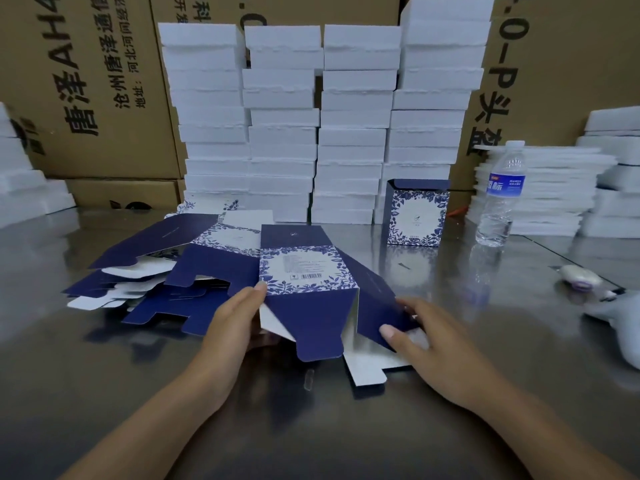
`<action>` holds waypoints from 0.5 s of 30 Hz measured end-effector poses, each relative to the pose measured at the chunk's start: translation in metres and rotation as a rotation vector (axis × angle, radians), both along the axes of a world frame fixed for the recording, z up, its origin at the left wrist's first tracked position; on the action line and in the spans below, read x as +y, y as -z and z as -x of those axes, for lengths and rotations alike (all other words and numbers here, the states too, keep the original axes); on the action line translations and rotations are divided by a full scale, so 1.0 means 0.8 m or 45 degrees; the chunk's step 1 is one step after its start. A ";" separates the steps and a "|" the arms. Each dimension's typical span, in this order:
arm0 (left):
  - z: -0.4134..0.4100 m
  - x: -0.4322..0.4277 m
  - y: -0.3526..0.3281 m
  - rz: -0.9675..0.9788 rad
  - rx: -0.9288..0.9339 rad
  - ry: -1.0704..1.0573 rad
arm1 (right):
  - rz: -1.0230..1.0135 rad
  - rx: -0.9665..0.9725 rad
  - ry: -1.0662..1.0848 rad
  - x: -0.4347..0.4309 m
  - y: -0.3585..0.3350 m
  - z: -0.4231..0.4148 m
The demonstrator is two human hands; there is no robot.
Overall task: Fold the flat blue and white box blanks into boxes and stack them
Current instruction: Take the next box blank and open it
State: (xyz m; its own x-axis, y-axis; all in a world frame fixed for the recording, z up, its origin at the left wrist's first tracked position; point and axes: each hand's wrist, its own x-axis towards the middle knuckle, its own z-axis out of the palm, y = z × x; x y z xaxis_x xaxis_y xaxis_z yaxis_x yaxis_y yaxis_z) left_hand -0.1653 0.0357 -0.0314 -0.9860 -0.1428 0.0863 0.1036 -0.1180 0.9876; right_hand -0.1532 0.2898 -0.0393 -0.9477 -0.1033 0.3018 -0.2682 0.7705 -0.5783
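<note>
A half-opened blue and white box blank (308,271) lies in the middle of the steel table, its bottom flaps pointing toward me. My left hand (235,313) grips its left edge, thumb on the printed panel. My right hand (426,337) pinches the dark blue right side flap between thumb and fingers. A loose pile of flat blanks (156,271) is spread to the left. One folded box (417,213) stands upright at the back right.
Tall stacks of white foam trays (325,123) line the back in front of brown cartons (90,84). A water bottle (500,195) stands at the right beside flat white foam sheets (554,192). A small white and purple object (580,277) lies at the far right.
</note>
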 end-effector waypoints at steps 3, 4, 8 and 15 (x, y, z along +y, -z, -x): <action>-0.003 0.001 0.001 -0.057 -0.010 0.091 | -0.046 -0.030 -0.071 -0.001 -0.002 -0.003; -0.005 0.003 0.000 -0.040 0.015 0.143 | -0.058 -0.039 -0.080 -0.002 -0.003 -0.003; -0.026 0.014 0.006 0.275 0.256 0.412 | 0.082 0.064 -0.053 -0.008 -0.004 -0.002; -0.020 0.002 0.020 0.858 0.297 0.621 | 0.256 0.174 -0.071 -0.012 -0.003 -0.005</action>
